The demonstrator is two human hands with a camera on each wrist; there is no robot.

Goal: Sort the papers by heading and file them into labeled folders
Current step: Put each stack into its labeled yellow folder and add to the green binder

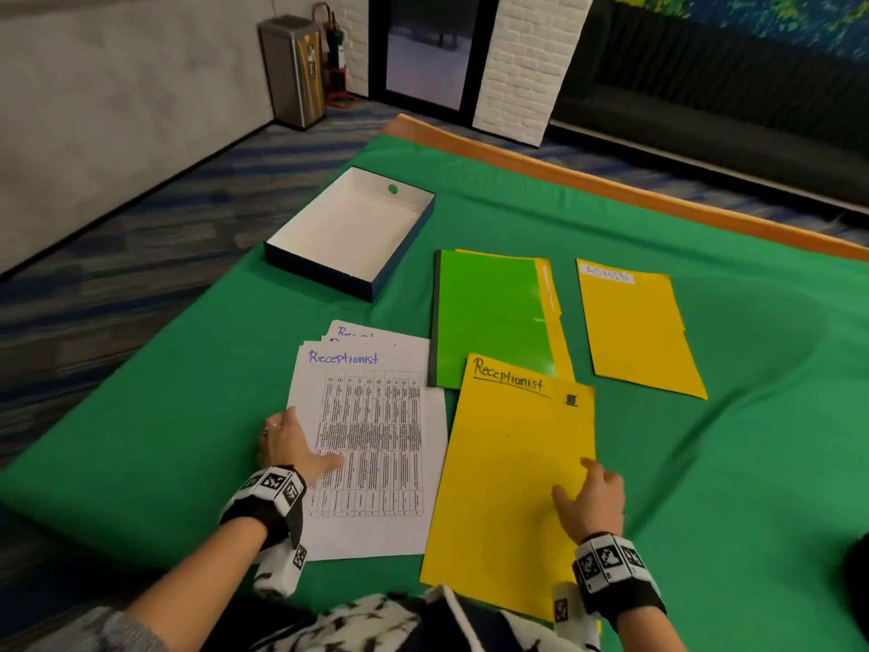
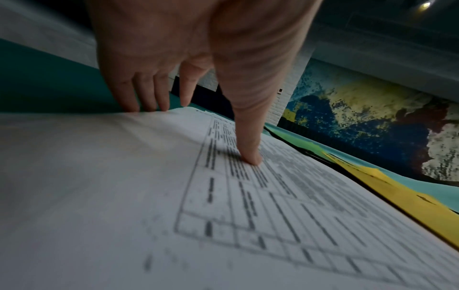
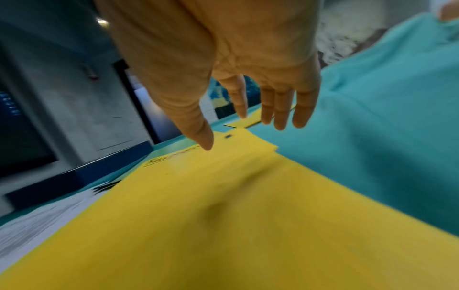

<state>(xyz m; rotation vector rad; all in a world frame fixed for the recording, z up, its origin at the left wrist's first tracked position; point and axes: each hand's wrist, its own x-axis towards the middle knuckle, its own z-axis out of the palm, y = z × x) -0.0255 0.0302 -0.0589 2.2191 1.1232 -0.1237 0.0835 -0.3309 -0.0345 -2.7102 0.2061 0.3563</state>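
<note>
Left hand [image 1: 291, 444] lies flat, fingers straight, pressing the Receptionist papers [image 1: 371, 440]. Just right of them, the yellow Receptionist folder [image 1: 512, 472]; right hand [image 1: 595, 498] relaxed and released over it, grasping nothing.

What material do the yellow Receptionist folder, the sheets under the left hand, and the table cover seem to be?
Receptionist folder: likely thin matte card; it lies flat and stiff with crisp edges. Sheets: plain white printer paper, matte, with a printed table, thin fanned edges. Table cover: green fabric, apparently; soft folds and wrinkles show.

right hand [image 3: 223, 58] | fingers [image 3: 301, 109] straight, spread | above yellow folder [image 3: 236, 215] | green cloth [image 3: 385, 127]
</note>
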